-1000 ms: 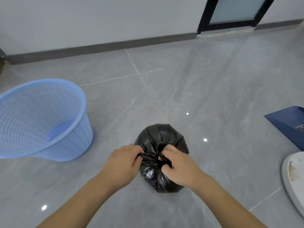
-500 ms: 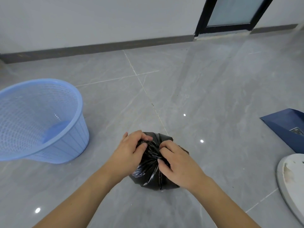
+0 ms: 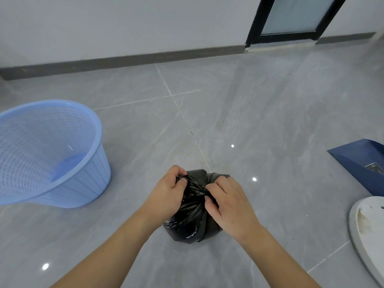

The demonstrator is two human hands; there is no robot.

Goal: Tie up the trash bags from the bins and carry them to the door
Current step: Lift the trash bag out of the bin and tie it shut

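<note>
- Tying the knot is the step you appear to be in: your left hand and right hand each pinch a gathered tail of the black trash bag, fingers curled tight around the plastic at its neck.
- The bag sits on the grey tiled floor right in front of you, well apart from the blue mesh bin on your left, which stands unlined.
- Keep both tails short and close to the bag's body, so that the knot seats low and leaves no slack opening above the contents.
- Pull the two tails outward evenly; a one-sided tug would likely tip or drag so light a bag across the smooth tile.
- Thin film like this probably stretches and tears if jerked, so draw it snug with a steady pull.
- Whether a first crossing is already made under your fingers cannot be told; check it by feel before cinching.
- Leave enough tail free to serve as a carrying handle, since the bag has yet to go to the dark-framed door at the far wall.
- Mind the dark blue folder and the white object on your right when you stand up.
</note>
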